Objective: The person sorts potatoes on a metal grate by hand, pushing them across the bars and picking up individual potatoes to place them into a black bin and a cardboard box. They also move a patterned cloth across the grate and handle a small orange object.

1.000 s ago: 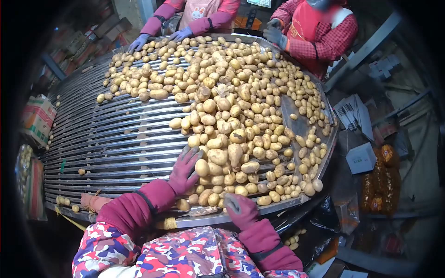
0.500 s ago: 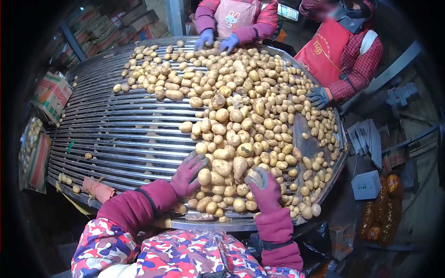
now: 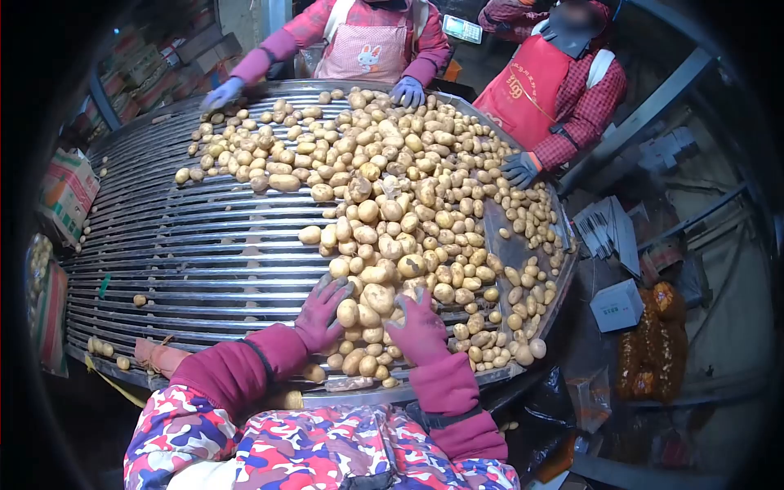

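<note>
A large pile of potatoes (image 3: 377,298) lies on a sorting table of metal bars (image 3: 204,245). At the near left edge of the pile, my left hand (image 3: 323,314), in a purple-red glove, rests with its fingers apart against the potatoes. My right hand (image 3: 419,328), gloved alike, lies over the near potatoes with its fingers spread. I see nothing gripped in either hand, though the potatoes under my right palm are hidden.
Across the table, a co-worker's blue-gloved hands (image 3: 408,92) touch the pile. Another co-worker's grey glove (image 3: 520,169) rests at the right rim. Sacks (image 3: 65,196) stand left; a white box (image 3: 616,305) and a net sack (image 3: 653,347) are at right.
My right hand has moved left and come down onto the potatoes; the pale potato at its fingers no longer shows there. The far co-worker's one hand reached out to the left. The whole view shifted.
</note>
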`<action>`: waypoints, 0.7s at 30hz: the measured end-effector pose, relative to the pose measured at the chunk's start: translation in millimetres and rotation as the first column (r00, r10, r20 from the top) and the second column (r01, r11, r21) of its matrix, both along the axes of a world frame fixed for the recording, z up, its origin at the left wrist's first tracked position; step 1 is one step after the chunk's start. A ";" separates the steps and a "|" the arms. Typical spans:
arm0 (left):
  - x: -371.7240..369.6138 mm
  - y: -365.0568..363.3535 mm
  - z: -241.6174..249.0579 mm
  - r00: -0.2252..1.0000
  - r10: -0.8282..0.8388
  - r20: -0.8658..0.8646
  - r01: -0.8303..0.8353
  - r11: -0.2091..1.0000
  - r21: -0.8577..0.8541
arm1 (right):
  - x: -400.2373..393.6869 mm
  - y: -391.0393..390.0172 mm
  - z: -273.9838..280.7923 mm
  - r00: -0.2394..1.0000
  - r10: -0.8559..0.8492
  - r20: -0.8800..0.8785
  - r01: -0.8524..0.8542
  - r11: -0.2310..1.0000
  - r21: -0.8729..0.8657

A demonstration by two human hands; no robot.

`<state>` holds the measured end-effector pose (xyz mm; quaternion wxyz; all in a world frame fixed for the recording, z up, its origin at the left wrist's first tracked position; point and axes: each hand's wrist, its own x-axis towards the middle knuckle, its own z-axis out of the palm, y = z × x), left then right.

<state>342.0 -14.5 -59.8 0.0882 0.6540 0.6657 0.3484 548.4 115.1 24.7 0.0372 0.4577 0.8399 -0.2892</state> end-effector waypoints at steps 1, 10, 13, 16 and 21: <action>1.0 -0.1 1.3 1.000 0.007 -0.004 -0.007 1.000 -0.011 | 2.3 0.3 -12.7 1.000 -0.006 0.005 0.006 1.000 0.000; -1.8 -0.7 -4.9 1.000 -0.005 0.000 0.005 1.000 0.031 | 43.8 29.3 -53.8 0.763 -0.351 -0.543 0.107 0.897 -0.430; -0.3 -0.9 -2.5 1.000 0.005 0.002 -0.005 0.998 0.055 | 24.4 27.6 -36.8 0.913 -0.130 -0.385 0.069 0.983 -0.169; 1.2 -1.4 -6.0 1.000 0.013 0.005 -0.013 1.000 0.026 | -13.2 8.6 -15.0 0.993 -0.112 0.025 0.106 0.977 0.184; -0.9 -0.1 -7.0 1.000 0.010 0.029 -0.009 1.000 -0.007 | 24.6 16.5 -66.1 0.791 -0.297 -0.535 0.234 0.955 -0.185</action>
